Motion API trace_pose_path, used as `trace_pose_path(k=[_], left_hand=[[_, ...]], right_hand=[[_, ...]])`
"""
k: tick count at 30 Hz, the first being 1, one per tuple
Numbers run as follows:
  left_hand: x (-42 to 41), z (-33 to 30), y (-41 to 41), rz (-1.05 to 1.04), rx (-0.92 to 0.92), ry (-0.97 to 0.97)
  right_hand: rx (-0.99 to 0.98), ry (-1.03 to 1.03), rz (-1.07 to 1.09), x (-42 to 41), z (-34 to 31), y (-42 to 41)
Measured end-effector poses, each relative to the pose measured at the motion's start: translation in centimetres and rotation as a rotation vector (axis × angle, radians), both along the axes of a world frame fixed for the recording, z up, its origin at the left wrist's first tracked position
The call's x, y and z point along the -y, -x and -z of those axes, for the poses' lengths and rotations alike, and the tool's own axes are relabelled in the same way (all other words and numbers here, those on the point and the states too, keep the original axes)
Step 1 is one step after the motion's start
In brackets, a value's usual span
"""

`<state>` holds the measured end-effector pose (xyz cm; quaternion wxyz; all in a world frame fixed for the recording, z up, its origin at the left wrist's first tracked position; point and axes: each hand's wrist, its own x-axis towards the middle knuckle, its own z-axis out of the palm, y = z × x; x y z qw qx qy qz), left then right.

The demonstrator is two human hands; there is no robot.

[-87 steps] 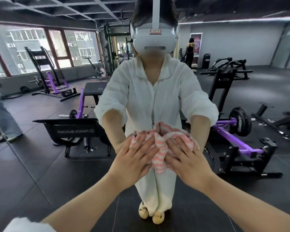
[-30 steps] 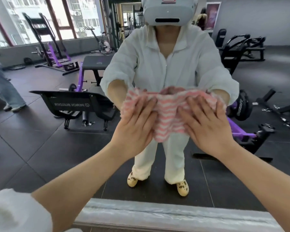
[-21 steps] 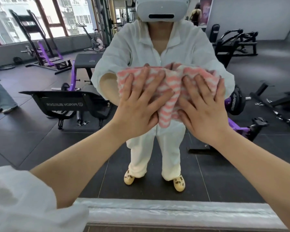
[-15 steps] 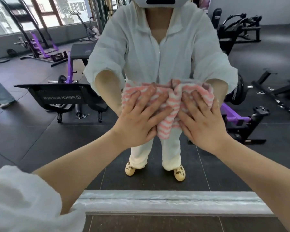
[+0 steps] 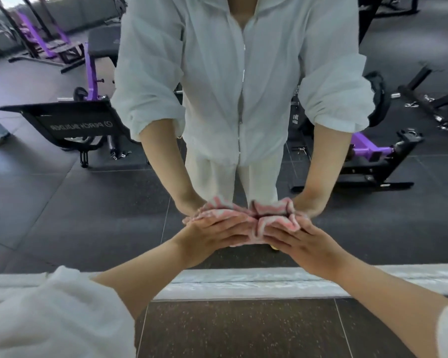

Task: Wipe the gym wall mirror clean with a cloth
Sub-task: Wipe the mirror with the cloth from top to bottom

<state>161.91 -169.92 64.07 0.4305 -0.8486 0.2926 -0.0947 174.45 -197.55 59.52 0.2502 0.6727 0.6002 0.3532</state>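
Observation:
The wall mirror (image 5: 62,202) fills the upper view and reflects me in white clothes. A bunched pink-and-white striped cloth (image 5: 259,226) lies flat against the glass, low down near the mirror's bottom edge. My left hand (image 5: 215,229) presses on its left part with straight fingers. My right hand (image 5: 300,240) presses on its right part the same way. Both hands lie side by side, fingertips pointing at the glass, and their reflections meet them above the cloth.
A pale silver ledge (image 5: 243,280) runs along the mirror's foot, with dark speckled floor (image 5: 243,329) below it. The mirror reflects a black bench (image 5: 70,122), purple gym machines (image 5: 367,151) and dark rubber tiles.
Both hands slid the cloth down the glass from chest height to just above the bottom ledge, and my head tilted down with them.

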Motion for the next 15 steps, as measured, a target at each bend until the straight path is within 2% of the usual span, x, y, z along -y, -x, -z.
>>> trace_pose_path(k=[3, 5, 7, 9, 12, 15], left_hand=[[1.0, 2.1, 0.4, -0.059, -0.182, -0.142], [2.0, 2.9, 0.4, -0.181, -0.370, -0.142], [2.6, 3.3, 0.3, -0.270, -0.431, -0.079], [3.0, 3.0, 0.7, -0.263, -0.383, -0.060], [3.6, 1.1, 1.2, -0.265, -0.260, -0.014], [3.7, -1.2, 0.5, -0.136, -0.014, 0.099]], right_hand=[[-0.117, 0.154, 0.063, 0.4, 2.0, 1.1], [-0.171, 0.331, 0.152, 0.5, 3.0, 2.2], [-0.250, 0.490, 0.264, 0.1, 2.9, 2.9], [-0.282, 0.437, 0.255, 0.4, 2.0, 2.9], [-0.125, 0.223, 0.178, 2.6, 0.1, 1.4], [-0.002, 0.039, 0.159, 4.6, -3.3, -0.3]])
